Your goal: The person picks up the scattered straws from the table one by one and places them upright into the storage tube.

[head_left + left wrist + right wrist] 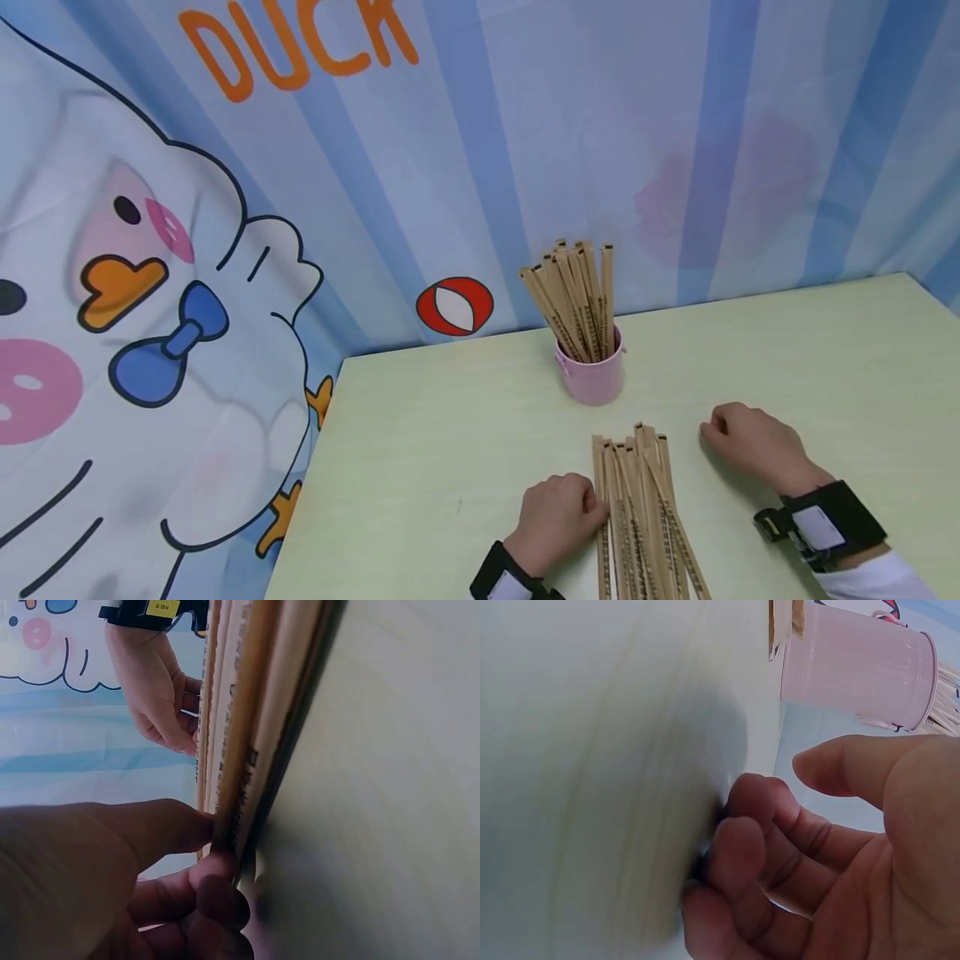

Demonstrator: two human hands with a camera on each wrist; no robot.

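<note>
A loose pile of brown paper-wrapped chopsticks (645, 517) with dark printing lies lengthwise on the table. At its left side my left hand (555, 517) has its fingers curled. Seen from the left wrist, its thumb and index finger pinch the edge of the chopsticks (232, 742). My right hand (757, 442) rests on the table right of the pile, apart from it. In the right wrist view, the fingers (739, 851) of that hand are loosely curled with nothing in them.
Behind the pile stands a small pink bucket (592, 379) holding many more wrapped chopsticks (573, 300) upright and leaning. A blue striped cloth (585, 125) with a cartoon duck hangs along the back edge of the pale table (435, 433).
</note>
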